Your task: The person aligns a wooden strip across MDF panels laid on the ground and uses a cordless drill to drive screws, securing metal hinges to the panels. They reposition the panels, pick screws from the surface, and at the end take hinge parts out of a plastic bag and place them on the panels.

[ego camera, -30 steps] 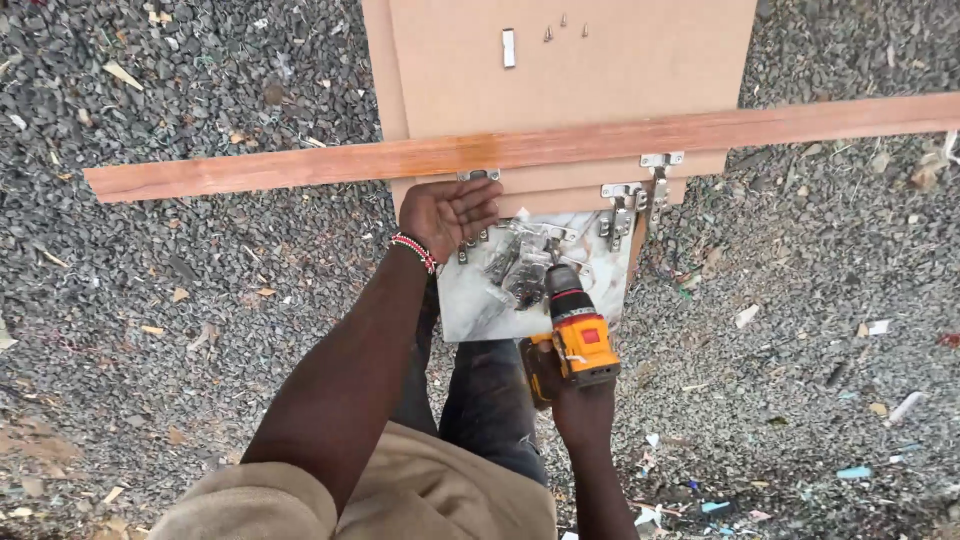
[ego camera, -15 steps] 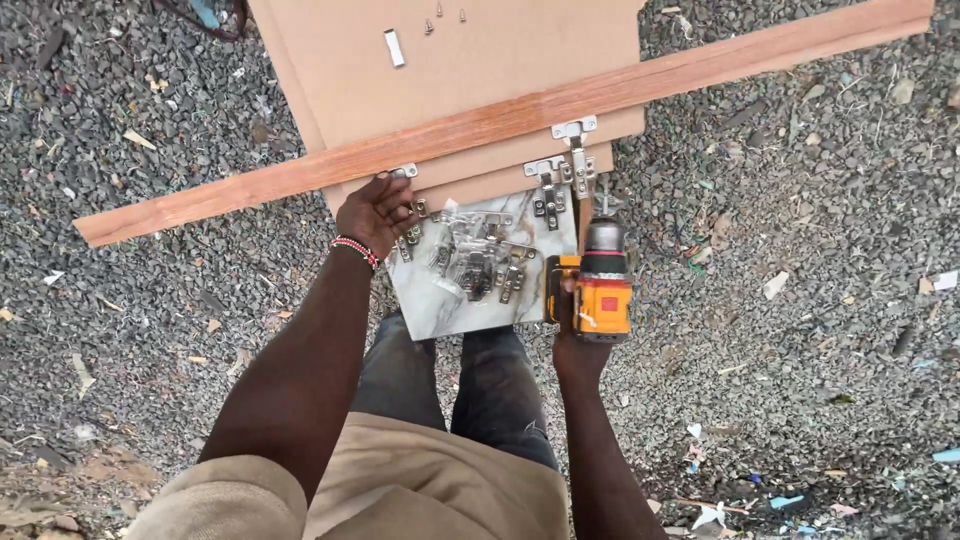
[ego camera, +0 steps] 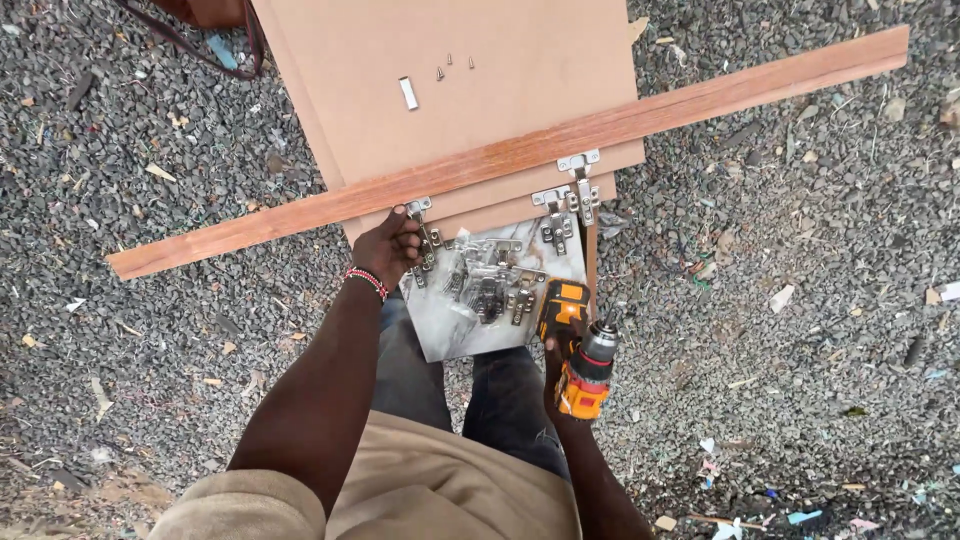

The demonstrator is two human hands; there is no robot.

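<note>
A: How are the hands engaged?

B: The left hand (ego camera: 388, 247) is closed, fingers curled over a metal hinge (ego camera: 422, 232) at the near edge of the long wooden strip (ego camera: 520, 155); the hinge appears to be pinned so that it cannot shift. The right hand (ego camera: 556, 385) is wrapped around the grip of an orange cordless drill (ego camera: 578, 345), held low beside the lap with the chuck pointed away from the work.

A: What is located around the hands?

B: Between the hands, a pale board (ego camera: 470, 325) is rested on the knees as a tray, carrying loose hinges (ego camera: 487, 290) in clear wrapping. Just beyond the right hand, two further hinges (ego camera: 568, 195) are seated against the strip. Beyond the strip, a brown panel (ego camera: 450, 80) is laid on the gravel (ego camera: 780, 260), with small screws (ego camera: 455, 66) and a white plate (ego camera: 408, 93) placed on it, presumably kept flat so nothing rolls off.

A: What differs from half a second ago?

B: The drill has been withdrawn from the hinges towards the body. The left hand's hold on the hinge is unchanged.
</note>
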